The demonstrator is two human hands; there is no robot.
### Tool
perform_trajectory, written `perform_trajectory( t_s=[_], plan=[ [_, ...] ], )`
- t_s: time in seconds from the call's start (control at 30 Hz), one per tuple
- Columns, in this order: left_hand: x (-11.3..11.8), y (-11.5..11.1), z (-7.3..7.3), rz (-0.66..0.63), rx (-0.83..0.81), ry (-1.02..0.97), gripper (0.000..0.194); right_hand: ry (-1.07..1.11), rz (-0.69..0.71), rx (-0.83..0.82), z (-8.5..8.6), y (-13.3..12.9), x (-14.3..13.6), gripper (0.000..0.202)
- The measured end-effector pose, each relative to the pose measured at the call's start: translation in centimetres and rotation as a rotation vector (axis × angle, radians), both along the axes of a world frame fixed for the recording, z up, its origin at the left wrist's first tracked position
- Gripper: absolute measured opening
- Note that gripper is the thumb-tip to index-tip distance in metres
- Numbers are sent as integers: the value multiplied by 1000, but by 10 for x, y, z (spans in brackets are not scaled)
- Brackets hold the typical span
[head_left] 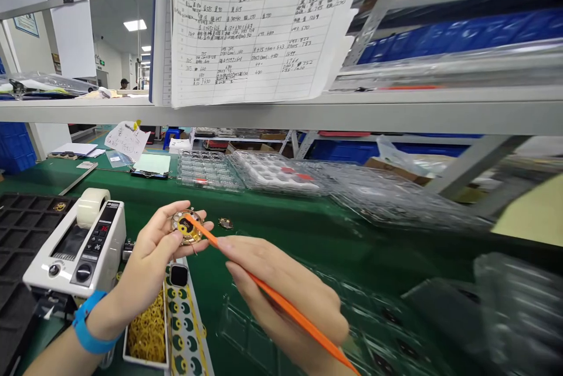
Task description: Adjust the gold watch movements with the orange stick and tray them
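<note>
head view: hands [152, 253] [285, 291] closed, left on round part [183, 231], right on diagonal stick [308, 328], tip up-left

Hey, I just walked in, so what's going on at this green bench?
A person's left hand holds a small round watch-like piece, while the right hand holds an orange stick-like tool with its tip at the piece's face. Below the hands lie a box of yellow rings and a strip with dark and yellow shapes. A white tape dispenser stands to the left, and clear plastic trays lie farther back.
</note>
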State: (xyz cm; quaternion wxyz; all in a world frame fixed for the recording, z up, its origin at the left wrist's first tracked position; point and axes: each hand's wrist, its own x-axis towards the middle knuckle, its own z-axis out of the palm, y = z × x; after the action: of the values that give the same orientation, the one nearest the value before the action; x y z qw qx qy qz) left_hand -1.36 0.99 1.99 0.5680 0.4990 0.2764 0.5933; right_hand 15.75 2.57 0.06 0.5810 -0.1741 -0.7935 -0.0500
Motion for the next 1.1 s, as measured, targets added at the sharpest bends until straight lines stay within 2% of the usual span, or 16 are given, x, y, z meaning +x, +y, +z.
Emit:
perform_trajectory(
  t_s=[0.17, 0.33, 0.43, 0.53, 0.67, 0.8, 0.93, 1.03, 1.1],
  plan=[
    [5, -2, -4, 15, -3, 21, 30, 48, -34, 57, -2, 4, -7, 30],
    [8, 5, -4, 106, -62, 15, 31, -264, -177, 351, -1, 3, -11, 21],
    [6, 10, -5, 138, -72, 15, 28, -402, -232, 398, 2, 2, -11, 27],
    [5, 14, -6, 140, -75, 29, 25, -338, -169, 307, 5, 0, -7, 26],
    [5, 16, -7, 96, -93, 80, 22, -13, -19, -2, 4, -5, 6, 28],
    [5, 16, -7, 63, -69, 134, 15, 187, -57, -163, 0, -8, 14, 27],
    [6, 13, -8, 97, -6, 196, 11, 191, -107, -196, 1, -9, 9, 27],
    [8, 12, -9, 181, 4, 238, 10, 131, -73, -202, 2, -10, -1, 27],
    [10, 11, -10, 250, 18, 261, 7, 60, -99, -174, -1, -9, -9, 25]
  ],
)
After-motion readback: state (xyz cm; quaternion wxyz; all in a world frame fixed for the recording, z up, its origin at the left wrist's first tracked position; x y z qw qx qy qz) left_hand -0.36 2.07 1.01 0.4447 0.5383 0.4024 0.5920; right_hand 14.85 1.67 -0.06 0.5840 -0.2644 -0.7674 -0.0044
